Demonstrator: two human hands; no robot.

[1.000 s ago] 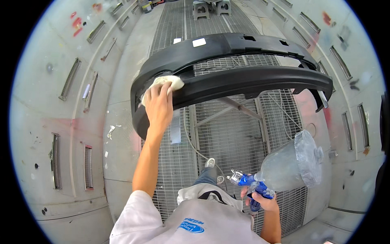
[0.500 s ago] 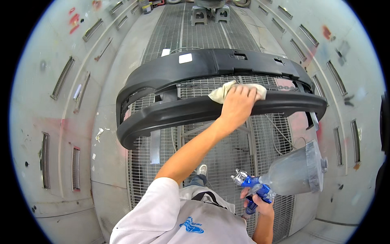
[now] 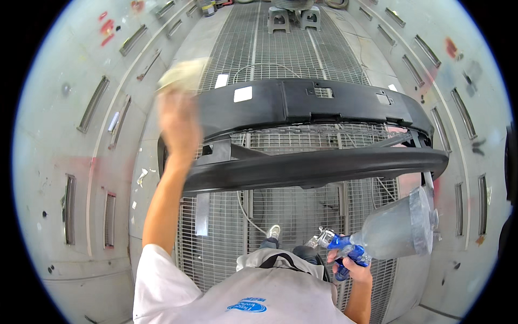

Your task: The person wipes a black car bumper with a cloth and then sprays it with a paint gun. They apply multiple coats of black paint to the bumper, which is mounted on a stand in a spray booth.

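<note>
In my left hand, blurred by motion, is a pale yellowish cloth, held up over the left end of a black car bumper. The bumper lies across in front of me on a metal stand. Its long lower strip curves nearer to me, with a gap between it and the upper part. My right hand grips a blue and silver spray gun low at the right. A large translucent cup is fixed to the gun, tilted to the right. Part of the bumper's left end is hidden behind my left arm.
A metal floor grating runs under the bumper and away from me. Grey walls with slotted vents rise on both sides. Grey plastic stools stand at the far end. A hose lies on the grating near my shoe.
My left hand has swung left and away from the lower strip with the cloth. The bumper sits lower in the picture and its gap looks wider. My right hand still grips the spray gun.
</note>
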